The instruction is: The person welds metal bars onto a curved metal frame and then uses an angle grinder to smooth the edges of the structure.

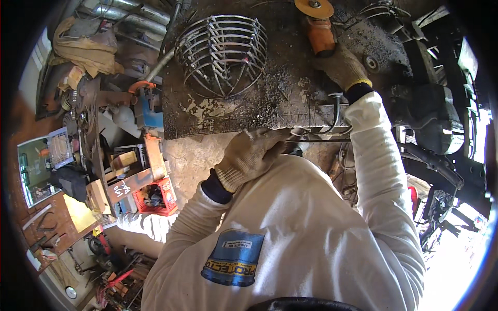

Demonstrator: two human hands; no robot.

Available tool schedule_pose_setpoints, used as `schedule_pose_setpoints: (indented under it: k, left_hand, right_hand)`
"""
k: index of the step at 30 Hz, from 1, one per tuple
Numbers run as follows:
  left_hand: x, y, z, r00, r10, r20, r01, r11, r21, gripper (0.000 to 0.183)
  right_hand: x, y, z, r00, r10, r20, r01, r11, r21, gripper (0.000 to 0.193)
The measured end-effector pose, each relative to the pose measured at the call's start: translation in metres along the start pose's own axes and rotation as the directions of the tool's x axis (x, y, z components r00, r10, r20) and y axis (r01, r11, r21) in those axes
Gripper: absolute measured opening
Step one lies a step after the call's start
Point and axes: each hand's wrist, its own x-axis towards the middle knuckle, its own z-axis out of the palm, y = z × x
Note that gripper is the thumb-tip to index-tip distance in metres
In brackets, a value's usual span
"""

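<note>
My right hand point(343, 67), in a knit work glove, is closed around the rear of an orange angle grinder point(320, 37). The grinder lies toward the far side of the workbench point(207, 116), its round tan disc point(313, 7) facing up. My left hand point(251, 155), gloved too, is at the bench's near edge, close to my body. Its fingers are curled together, and what they hold, if anything, is hidden. A thin dark rod point(321, 140) runs rightward from beside those fingertips. Left of the grinder stands a rounded cage of welded metal bars point(223, 54), apart from both hands.
Dark grit point(270, 98) covers parts of the bench. A loose small disc point(371, 64) lies right of my right hand, and a metal clamp point(337, 106) is at the near edge. A blue and orange tool point(149, 106) and a red crate point(158, 197) are at left.
</note>
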Motion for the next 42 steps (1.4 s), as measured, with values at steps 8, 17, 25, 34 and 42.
schedule_pose_setpoints:
  k: [8, 17, 25, 34, 42]
  left_hand:
    - [0.035, 0.026, 0.03, 0.978, 0.005, -0.207, -0.071, 0.947, -0.312, 0.069]
    - [0.055, 0.046, 0.02, 0.991, 0.082, 0.11, 0.082, 0.288, -0.954, 0.101]
    - [0.062, 0.038, 0.026, 0.991, 0.003, 0.133, 0.115, 0.488, -0.865, 0.087]
    - [0.047, 0.045, 0.064, 0.909, -0.413, 0.05, 0.339, 0.666, -0.665, 0.089]
    - [0.052, 0.057, 0.031, 0.805, -0.476, 0.354, 0.58, 0.507, -0.637, 0.078]
  right_hand:
    - [-0.079, -0.01, 0.006, 0.982, -0.007, -0.19, 0.115, 0.815, 0.568, 0.055]
    - [-0.159, -0.021, -0.011, 0.947, -0.098, -0.306, 0.321, 0.358, 0.877, 0.056]
    - [-0.125, -0.011, 0.001, 0.914, -0.403, -0.045, 0.038, -0.025, 0.999, 0.076]
    - [-0.135, -0.017, 0.017, 0.972, -0.233, 0.035, 0.021, 0.233, 0.972, 0.058]
    - [-0.132, -0.02, 0.021, 0.999, -0.045, -0.021, 0.041, 0.507, 0.861, 0.051]
